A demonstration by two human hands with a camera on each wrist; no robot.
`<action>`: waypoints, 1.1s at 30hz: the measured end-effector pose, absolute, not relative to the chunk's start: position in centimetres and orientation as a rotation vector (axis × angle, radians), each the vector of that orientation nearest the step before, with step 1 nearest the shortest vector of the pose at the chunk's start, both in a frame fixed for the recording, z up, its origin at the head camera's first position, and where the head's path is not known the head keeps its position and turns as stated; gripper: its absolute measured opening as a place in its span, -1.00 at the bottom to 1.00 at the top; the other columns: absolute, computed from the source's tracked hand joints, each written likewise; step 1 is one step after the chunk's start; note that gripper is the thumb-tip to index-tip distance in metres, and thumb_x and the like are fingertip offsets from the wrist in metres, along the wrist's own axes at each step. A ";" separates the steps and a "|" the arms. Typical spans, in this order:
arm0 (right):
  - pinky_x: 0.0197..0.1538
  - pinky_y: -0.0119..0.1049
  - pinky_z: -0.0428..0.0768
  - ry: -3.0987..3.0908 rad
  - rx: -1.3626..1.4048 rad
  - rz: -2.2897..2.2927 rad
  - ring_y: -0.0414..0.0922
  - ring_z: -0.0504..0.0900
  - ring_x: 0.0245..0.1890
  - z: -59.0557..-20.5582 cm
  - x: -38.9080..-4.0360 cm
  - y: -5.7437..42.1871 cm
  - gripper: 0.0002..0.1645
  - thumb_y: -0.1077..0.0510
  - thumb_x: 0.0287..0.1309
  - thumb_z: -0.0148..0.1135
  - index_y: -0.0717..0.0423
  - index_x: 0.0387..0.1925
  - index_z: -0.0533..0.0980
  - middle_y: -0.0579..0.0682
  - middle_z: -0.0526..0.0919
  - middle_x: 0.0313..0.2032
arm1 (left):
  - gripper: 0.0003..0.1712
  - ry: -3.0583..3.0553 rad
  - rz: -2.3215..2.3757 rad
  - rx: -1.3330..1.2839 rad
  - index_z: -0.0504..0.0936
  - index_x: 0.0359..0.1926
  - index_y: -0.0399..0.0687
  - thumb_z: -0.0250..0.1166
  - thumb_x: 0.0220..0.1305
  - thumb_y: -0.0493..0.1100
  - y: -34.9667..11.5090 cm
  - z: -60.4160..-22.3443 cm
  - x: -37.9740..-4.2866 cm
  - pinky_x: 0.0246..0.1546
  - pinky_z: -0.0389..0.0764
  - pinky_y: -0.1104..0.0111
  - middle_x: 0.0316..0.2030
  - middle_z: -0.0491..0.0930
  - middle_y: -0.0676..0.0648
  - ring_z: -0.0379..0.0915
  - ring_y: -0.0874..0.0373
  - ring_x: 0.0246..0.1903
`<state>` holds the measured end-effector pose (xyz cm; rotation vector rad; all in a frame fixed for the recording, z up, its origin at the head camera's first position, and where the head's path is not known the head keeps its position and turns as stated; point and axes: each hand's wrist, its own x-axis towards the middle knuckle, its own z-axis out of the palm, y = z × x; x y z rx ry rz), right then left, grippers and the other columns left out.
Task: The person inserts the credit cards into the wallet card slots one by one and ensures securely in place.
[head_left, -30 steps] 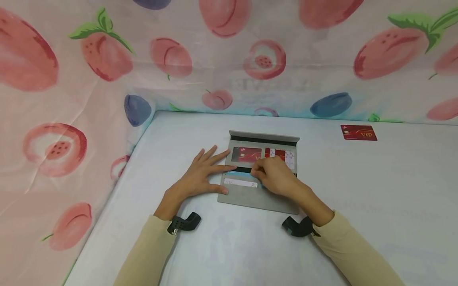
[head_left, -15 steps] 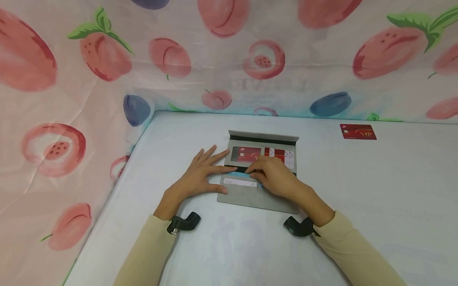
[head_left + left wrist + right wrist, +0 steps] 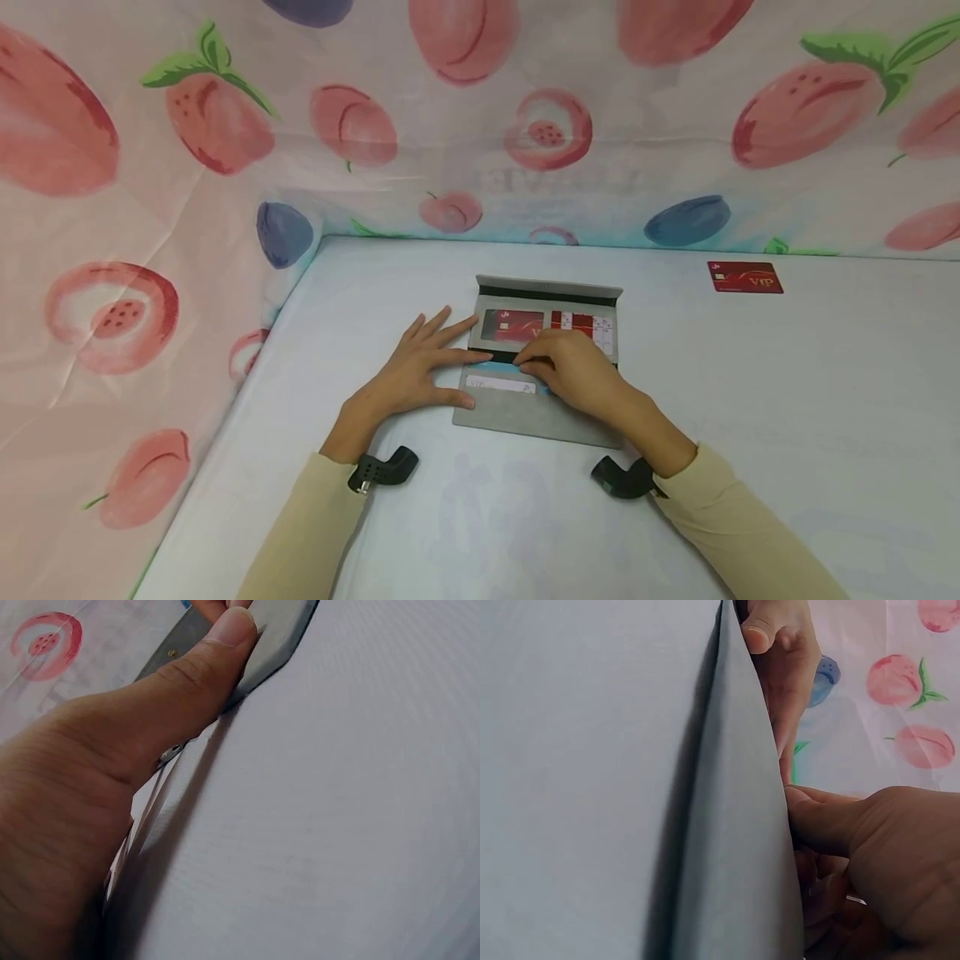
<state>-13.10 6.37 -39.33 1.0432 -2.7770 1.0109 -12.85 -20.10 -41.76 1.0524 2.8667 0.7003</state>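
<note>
A grey wallet lies unfolded on the table, a black band across its fold. Through its upper window shows a red VIP card. In the lower half sits a blue card, its top edge exposed; a white strip with VIP lettering shows below it. My left hand rests with fingers spread on the wallet's left edge. In the left wrist view its thumb lies on a wallet corner. My right hand pinches at the blue card's top edge with thumb and curled index finger; the fingertips' contact is partly hidden.
Another red VIP card lies flat at the back right of the white table. Beside the window, the wallet holds a red and white patterned piece. A fruit-print curtain borders the back and left.
My right fingertips have slid slightly left along the blue card's edge, then stayed about there. The left hand keeps its place; the whole view has shifted a little.
</note>
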 end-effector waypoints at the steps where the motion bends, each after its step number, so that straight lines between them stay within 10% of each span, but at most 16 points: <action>1: -0.10 -0.18 0.61 -2.774 1.041 1.023 -0.13 0.63 -0.22 -39.4 -13.1 6.4 -0.88 0.25 0.11 0.35 0.11 -0.27 0.71 -0.07 0.71 -0.27 | -0.28 2.865 0.697 1.046 0.59 0.17 0.28 0.45 -0.08 0.27 -20.1 -41.7 -12.8 0.36 -0.28 -0.11 0.43 0.11 -0.02 -0.26 -0.17 0.44; 19: -0.41 -0.28 0.53 -2.739 0.886 1.099 -0.19 0.49 -0.45 -37.9 -14.4 10.5 -0.83 0.21 0.17 0.31 0.08 -0.18 0.69 -0.11 0.63 -0.37 | -0.26 2.859 0.688 1.014 0.57 0.18 0.32 0.44 -0.09 0.31 -20.1 -42.4 -13.0 0.37 -0.31 -0.07 0.44 0.08 0.04 -0.30 -0.12 0.45; 33: -0.14 0.15 0.51 -2.698 0.282 0.993 0.25 0.59 -0.12 -37.2 -17.8 21.8 -0.65 0.08 0.33 0.13 0.18 0.03 0.60 0.25 0.59 0.02 | -0.26 2.875 0.695 1.007 0.59 0.17 0.31 0.46 -0.11 0.29 -20.1 -42.2 -12.8 0.38 -0.29 -0.06 0.44 0.10 0.02 -0.27 -0.12 0.45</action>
